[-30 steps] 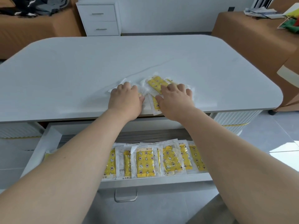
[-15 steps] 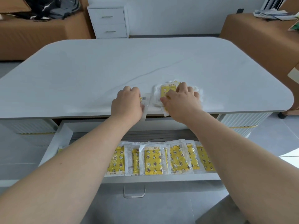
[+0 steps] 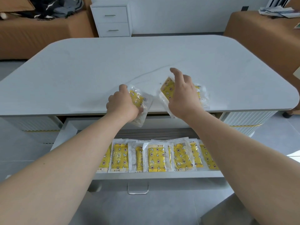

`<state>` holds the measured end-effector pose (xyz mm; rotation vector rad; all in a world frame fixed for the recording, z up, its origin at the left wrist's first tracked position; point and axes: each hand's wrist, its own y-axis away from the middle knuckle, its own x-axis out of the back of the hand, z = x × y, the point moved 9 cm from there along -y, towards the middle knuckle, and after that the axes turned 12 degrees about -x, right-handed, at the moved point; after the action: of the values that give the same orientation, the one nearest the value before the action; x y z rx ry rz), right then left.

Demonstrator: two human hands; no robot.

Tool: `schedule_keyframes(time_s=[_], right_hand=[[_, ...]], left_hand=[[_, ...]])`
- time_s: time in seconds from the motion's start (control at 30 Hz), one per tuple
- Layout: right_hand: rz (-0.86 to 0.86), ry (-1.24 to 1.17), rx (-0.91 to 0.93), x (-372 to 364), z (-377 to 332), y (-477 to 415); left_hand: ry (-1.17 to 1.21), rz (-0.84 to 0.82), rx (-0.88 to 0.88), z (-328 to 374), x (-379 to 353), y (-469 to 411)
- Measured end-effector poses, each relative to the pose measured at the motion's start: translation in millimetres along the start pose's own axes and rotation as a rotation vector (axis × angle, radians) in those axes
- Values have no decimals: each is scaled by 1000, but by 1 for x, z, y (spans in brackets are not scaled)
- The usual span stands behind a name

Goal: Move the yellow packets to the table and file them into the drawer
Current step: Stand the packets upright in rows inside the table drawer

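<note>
Left hand clenched round one yellow packet; the packet is held at the near edge of the table, its lower end overhanging the open drawer; right hand is curled over a tilted packet stack, index finger lifted clear, thumb hidden; the stack is gripped just beside the first packet, its low corner past the table edge; hands are near each other, not touching; filed packets are seen in the drawer, stood in an overlapping row along the front wall; drawer handle is seen below; white cabinet is set behind the table.
</note>
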<state>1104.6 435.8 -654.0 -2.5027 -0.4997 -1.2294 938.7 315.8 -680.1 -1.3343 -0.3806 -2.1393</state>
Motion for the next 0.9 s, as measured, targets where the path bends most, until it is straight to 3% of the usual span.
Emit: schedule_keyframes(time_s=[0.17,0.33,0.53,0.7,0.9], right_hand=[[-64,-201,-88,7,11,3],[-143,-403,-183,31,31,15],[-222,-291,-126,52,55,42],[-403,-43,-179,44,86,63],[-479,15,-336,30,131,71]], left_hand=[[207,0,-84,5,3,8],[428,-148,-90,23,-2,42],[344,-454,-102,47,-49,75],[155,-570,-56,51,-95,78],[133,-657,-6,52,-136,77]])
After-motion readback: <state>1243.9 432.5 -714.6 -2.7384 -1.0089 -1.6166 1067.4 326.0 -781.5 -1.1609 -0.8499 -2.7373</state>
